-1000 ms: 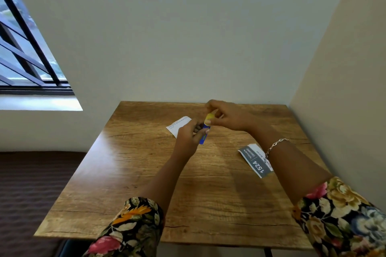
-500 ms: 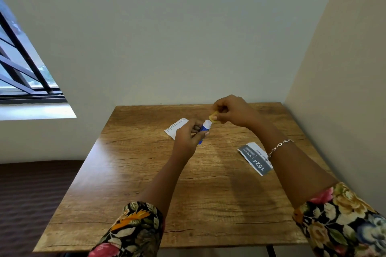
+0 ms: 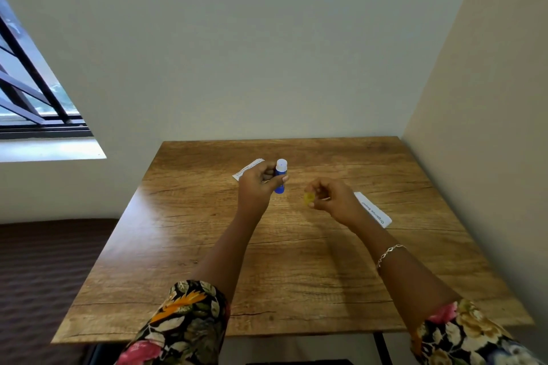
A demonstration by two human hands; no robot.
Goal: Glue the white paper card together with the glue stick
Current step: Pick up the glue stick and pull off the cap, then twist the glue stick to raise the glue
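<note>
My left hand (image 3: 257,185) grips a blue glue stick (image 3: 280,176) upright above the table, its white top uncovered. My right hand (image 3: 333,198) pinches the yellow cap (image 3: 309,198), held apart from the stick and lower to its right. A white paper card (image 3: 247,169) lies on the table just behind my left hand, partly hidden by it. A second white card piece (image 3: 374,210) with printed text lies beside my right wrist, partly covered by my arm.
The wooden table (image 3: 296,261) stands in a corner, with walls right behind it and along its right side. A barred window (image 3: 32,98) is at the left. Dark floor lies to the table's left.
The yellow cap has come off the glue stick. My right hand carried it down and to the right, away from the stick. My left hand kept the stick and turned it more upright.
</note>
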